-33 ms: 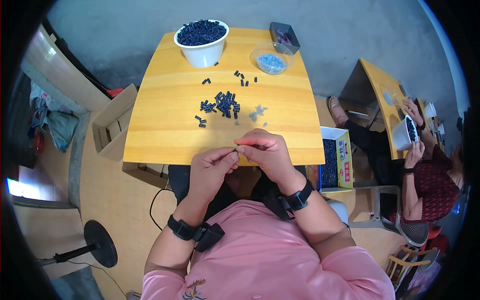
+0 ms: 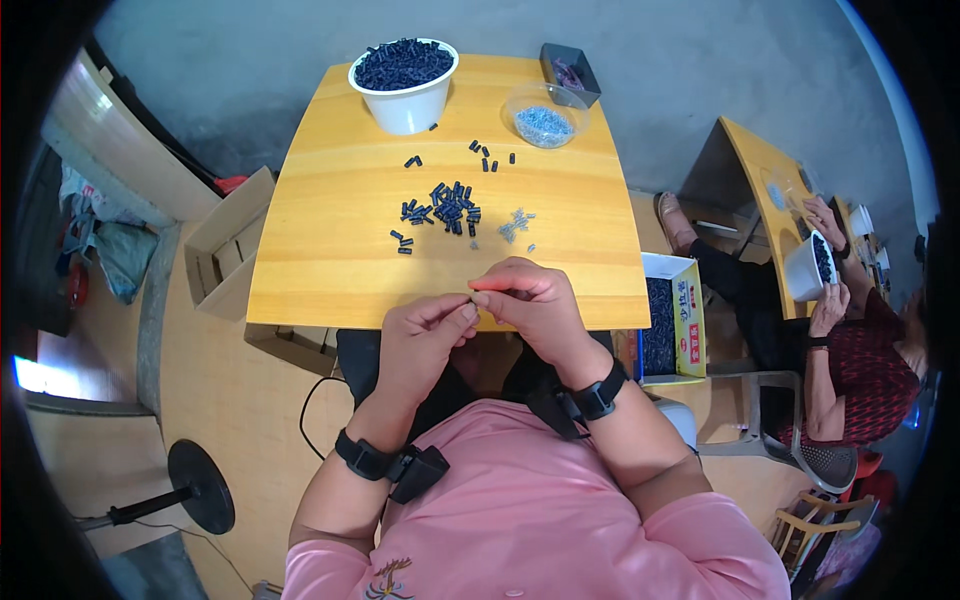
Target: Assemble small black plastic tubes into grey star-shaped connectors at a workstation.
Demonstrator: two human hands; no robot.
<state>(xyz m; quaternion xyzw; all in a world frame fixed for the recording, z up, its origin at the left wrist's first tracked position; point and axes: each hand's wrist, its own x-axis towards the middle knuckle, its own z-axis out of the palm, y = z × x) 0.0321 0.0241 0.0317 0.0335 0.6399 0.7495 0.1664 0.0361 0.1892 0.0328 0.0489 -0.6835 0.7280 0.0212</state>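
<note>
Seated person at a square yellow wooden surface [image 2: 330, 270], both hands raised together over its near edge. Left hand [image 2: 425, 335] and right hand [image 2: 530, 300] meet fingertip to fingertip; the fingers of each are pinched together on a tiny part [image 2: 474, 297] held between the two hands, too small to identify, just above the near edge of the surface. Each wrist carries a black strap with a small black unit. At the far edge, left of centre, stands a white bowl [image 2: 405, 100] heaped above its rim with small dark blue-black cylindrical pieces. To its right sits a clear shallow dish [image 2: 545, 110] holding a bed of small pale blue-grey pieces, and beyond that, at the far right corner, a dark grey rectangular tray [image 2: 570, 72] whose contents cannot be made out. In the middle of the surface lies a loose cluster of dark pieces [image 2: 445, 210], with a few strays toward the bowl, and just beside it on the right a small scatter of pale pieces [image 2: 515, 225]. Right of the surface, at a lower level, an open box [image 2: 690, 320] with a yellow flap is filled with dark pieces. An empty-looking cardboard box [image 2: 225, 255] stands on the left. At the far right another person [image 2: 860, 350] sits at a second yellow table holding a white bowl of dark pieces.
</note>
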